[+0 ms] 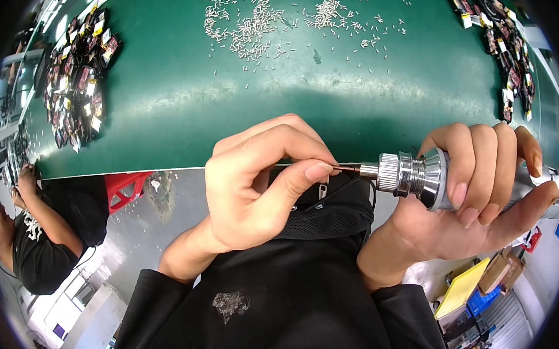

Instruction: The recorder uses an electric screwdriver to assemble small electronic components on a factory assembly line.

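My right hand (477, 193) wraps round a power screwdriver (414, 176) with a grey body and a ridged chrome nose, held level and pointing left. A thin dark bit (347, 169) sticks out of the nose. Thumb and forefinger of my left hand (253, 179) are pinched together right at the end of this bit. Whatever lies between those fingertips is hidden. Both hands are above the near edge of a green table (296, 105). Beneath the tool hangs a black item with mesh fabric and a cord (334, 219), partly covered by my hands.
Many small silver pins or screws (256, 32) lie scattered at the table's far side. Heaps of small black tagged parts stand at the left (80, 79) and far right (511, 54). A co-worker (45, 237) sits at the left, near a red stool (125, 187). Boxes (497, 271) stand lower right.
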A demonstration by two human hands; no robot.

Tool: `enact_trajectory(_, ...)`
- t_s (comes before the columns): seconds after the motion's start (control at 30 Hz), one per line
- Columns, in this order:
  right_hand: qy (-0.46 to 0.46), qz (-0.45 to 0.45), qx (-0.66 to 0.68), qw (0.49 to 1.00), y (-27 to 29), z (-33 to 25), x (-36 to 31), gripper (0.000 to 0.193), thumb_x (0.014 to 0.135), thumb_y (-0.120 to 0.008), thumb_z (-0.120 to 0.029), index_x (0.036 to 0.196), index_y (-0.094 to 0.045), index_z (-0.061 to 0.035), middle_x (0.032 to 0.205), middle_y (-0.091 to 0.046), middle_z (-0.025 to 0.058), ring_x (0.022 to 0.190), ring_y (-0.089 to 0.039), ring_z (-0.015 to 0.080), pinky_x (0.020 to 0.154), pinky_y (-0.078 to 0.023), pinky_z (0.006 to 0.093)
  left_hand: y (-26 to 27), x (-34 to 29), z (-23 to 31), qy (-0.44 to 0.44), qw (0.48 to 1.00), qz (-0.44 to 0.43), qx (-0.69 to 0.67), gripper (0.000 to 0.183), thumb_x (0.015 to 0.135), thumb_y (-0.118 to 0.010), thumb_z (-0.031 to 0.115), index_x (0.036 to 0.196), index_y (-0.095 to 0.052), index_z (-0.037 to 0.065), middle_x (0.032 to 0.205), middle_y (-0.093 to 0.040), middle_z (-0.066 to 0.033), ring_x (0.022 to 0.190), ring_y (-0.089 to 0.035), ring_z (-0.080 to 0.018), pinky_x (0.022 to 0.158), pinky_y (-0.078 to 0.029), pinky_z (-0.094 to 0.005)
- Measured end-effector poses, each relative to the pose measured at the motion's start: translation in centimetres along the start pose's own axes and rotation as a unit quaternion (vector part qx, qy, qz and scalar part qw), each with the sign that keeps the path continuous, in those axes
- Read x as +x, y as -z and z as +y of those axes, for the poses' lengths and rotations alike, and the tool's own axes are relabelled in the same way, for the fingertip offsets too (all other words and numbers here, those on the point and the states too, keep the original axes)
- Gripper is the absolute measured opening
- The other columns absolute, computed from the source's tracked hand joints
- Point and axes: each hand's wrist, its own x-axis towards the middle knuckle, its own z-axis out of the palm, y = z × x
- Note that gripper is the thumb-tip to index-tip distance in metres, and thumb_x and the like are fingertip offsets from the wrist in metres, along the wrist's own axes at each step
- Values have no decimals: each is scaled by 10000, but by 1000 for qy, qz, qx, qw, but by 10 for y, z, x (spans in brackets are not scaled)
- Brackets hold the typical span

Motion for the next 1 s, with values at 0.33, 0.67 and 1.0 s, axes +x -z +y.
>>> enact_trajectory(0.33, -16, -1, -23, 1000, 8, 8, 13, 233, 911, -559, -268, 893, -512, -41, 507, -369, -37, 407, -333, 64, 467, -324, 225, 11, 18, -1, -149, 955, -39, 254, 100, 825, -590, -6, 819, -596, -106, 753, -613, -178, 623, -561, -208, 547, -433, -277)
enact_trajectory(0.67, 5, 168, -22, 986, 27, 24, 1, 222, 977, -432, -282, 902, -423, -73, 493, -326, -28, 373, -305, 69, 428, -334, 230, 165, 83, 89, -103, 771, 227, 586, 103, 847, -612, 41, 800, -635, -48, 694, -640, -59, 630, -582, -94, 607, -452, -222)
enact_trajectory(1.0, -19, 132, -11, 991, 34, 32, -4, 169, 975, -437, -203, 884, -384, -72, 503, -320, -22, 387, -301, 59, 413, -312, 224, 433, 231, 103, 160, 577, 322, 733, 503, 739, -699, 359, 1017, -573, -41, 1042, -592, -288, 997, -574, -420, 871, -469, -444)
